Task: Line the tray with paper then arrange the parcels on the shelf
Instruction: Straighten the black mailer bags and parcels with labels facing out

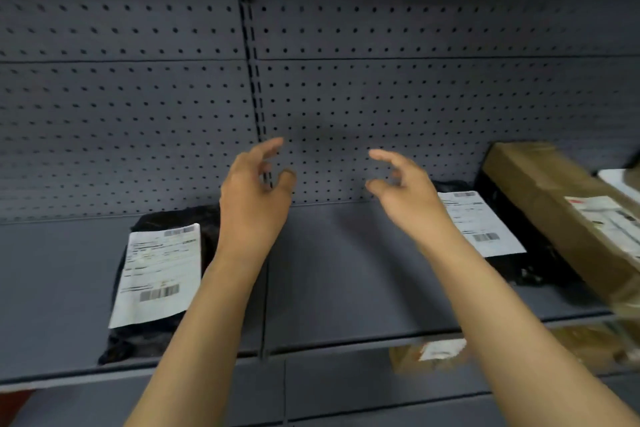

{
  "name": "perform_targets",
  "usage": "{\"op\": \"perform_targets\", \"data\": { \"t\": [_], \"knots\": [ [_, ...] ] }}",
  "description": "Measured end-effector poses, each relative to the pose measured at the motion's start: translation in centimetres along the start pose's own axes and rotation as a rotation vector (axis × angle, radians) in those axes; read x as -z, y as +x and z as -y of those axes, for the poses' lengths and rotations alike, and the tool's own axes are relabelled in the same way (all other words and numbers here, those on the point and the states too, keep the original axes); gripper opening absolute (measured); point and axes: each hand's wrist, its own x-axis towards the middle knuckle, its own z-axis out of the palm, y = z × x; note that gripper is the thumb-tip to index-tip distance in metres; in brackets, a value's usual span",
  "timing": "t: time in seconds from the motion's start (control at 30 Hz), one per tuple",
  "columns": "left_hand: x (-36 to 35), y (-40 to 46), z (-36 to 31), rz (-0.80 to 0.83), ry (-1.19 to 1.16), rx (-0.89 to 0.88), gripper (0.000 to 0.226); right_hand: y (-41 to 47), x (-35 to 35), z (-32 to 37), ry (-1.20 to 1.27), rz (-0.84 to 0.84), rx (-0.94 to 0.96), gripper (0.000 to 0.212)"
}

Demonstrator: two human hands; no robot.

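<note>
A grey metal shelf (pixel 339 281) runs across the view with a pegboard back. On its left lies a black bag parcel (pixel 156 333) with a white shipping label on top. Another black bag parcel (pixel 512 263) with a label lies at the right, partly behind my right forearm. A long brown cardboard box (pixel 554 204) rests at the far right, angled toward me. My left hand (pixel 252 198) and my right hand (pixel 401 184) are raised over the bare middle of the shelf, fingers apart, holding nothing. No tray or paper is in view.
A small brown parcel (pixel 429 354) with a white label sits on the lower shelf under the front edge. More brown packages (pixel 588 343) show at the lower right. A white object (pixel 623 180) pokes in at the right edge.
</note>
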Motion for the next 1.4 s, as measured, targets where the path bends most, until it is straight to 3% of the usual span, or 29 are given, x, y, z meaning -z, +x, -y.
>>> {"op": "perform_targets", "data": {
  "t": [0.4, 0.7, 1.1, 1.33, 1.4],
  "knots": [
    [-15.0, -0.9, -5.7, 0.25, -0.295, 0.239, 0.042, 2.8, 12.9, -7.3, -0.017, -0.184, -0.126, 0.045],
    [-24.7, -3.6, -5.0, 0.386, -0.164, 0.224, 0.052, 3.7, 14.8, -12.7, -0.031, -0.18, -0.205, 0.064],
    [-27.9, -5.9, -2.7, 0.423, 0.019, 0.184, 0.053, 3.0, 12.3, -15.1, -0.333, -0.001, -0.37, 0.066],
    [-28.0, -6.1, -3.0, 0.401, -0.04, 0.25, 0.055, 3.1, 11.8, -14.7, -0.373, -0.053, -0.384, 0.04],
    [-27.3, -5.9, -3.2, 0.383, -0.069, 0.271, 0.054, 2.9, 11.8, -14.0, -0.375, -0.048, -0.378, 0.044]
  ]
}}
